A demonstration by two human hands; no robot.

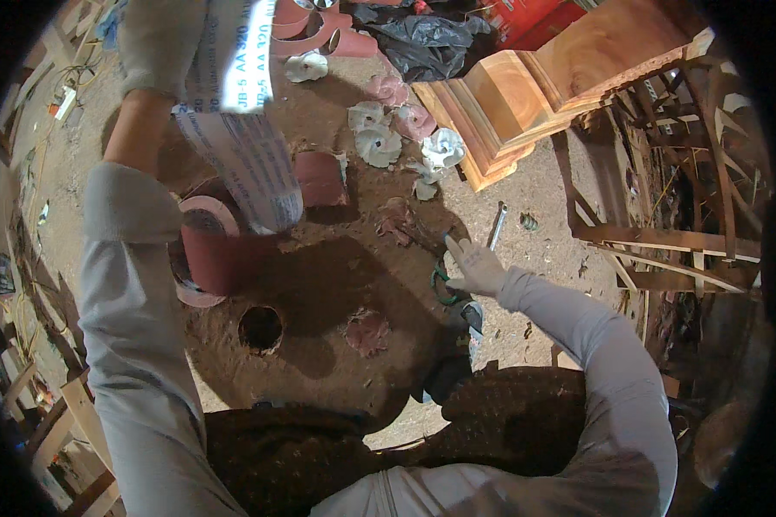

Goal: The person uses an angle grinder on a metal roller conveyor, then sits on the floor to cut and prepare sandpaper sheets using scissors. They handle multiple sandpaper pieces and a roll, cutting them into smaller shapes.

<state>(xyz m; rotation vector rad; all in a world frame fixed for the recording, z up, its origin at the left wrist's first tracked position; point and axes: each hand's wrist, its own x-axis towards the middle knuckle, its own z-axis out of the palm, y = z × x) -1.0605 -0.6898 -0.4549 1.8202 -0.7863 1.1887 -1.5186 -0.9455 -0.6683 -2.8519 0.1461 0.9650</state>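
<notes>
My left hand (159,43), in a grey glove, is raised at the upper left and grips a long strip of sandpaper (241,146), whose pale printed backing faces me. The strip runs down to a dark red sandpaper roll (215,254) lying on a round, dusty work surface (319,284). My right hand (474,265), in a pale glove, is low at the surface's right edge, closed around a green-handled tool that looks like scissors (441,284). A dark power tool (453,358) lies just below that hand.
Worn pink and white sanding discs (379,142) litter the far side of the surface, which has a round hole (260,328). A metal wrench (497,226) lies on the ground. Stepped wooden blocks (526,95) and wooden frames (664,224) stand at the right.
</notes>
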